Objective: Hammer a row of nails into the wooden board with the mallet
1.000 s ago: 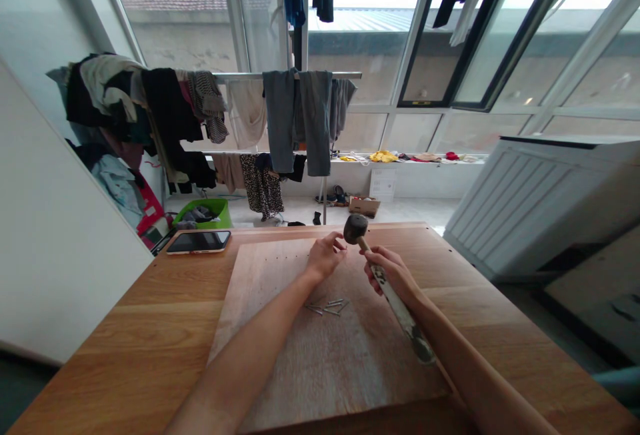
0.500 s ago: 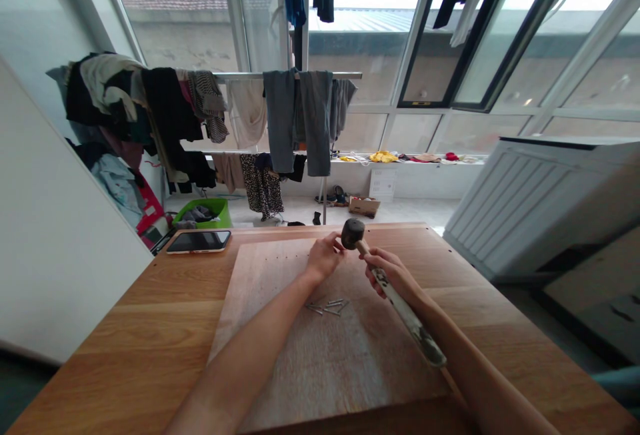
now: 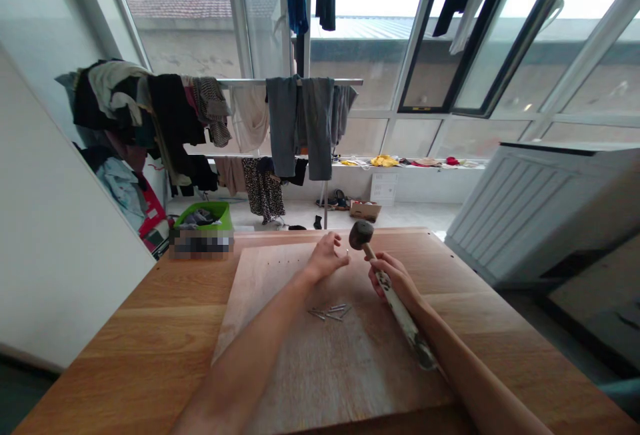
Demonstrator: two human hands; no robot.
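Observation:
My right hand (image 3: pixel 393 278) is wrapped around the worn, paint-flecked handle of a rubber mallet (image 3: pixel 361 235). The mallet's dark head is raised above the far part of a wooden board (image 3: pixel 280 348). Just left of the head, a nail (image 3: pixel 347 253) stands upright on the board. My left hand (image 3: pixel 326 258) is beside this nail, its thumb and fingers spread apart and holding nothing. Nearer to me, several loose nails (image 3: pixel 330 313) lie in a small pile between my forearms. A row of small dark marks (image 3: pixel 280 261) runs along the board left of my left hand.
The board lies on a wooden table (image 3: pixel 125 341). A blurred patch (image 3: pixel 201 245) covers something at its far left corner. Beyond the table are a clothes rack (image 3: pixel 345 81) with hanging laundry, a green basket (image 3: pixel 220 211) and a cardboard box (image 3: pixel 365 210). A white ribbed cabinet (image 3: pixel 500 201) stands right.
The fingers of my left hand have opened and come away from the nail, which now stands by itself. The mallet head has shifted slightly to the right, away from my left hand.

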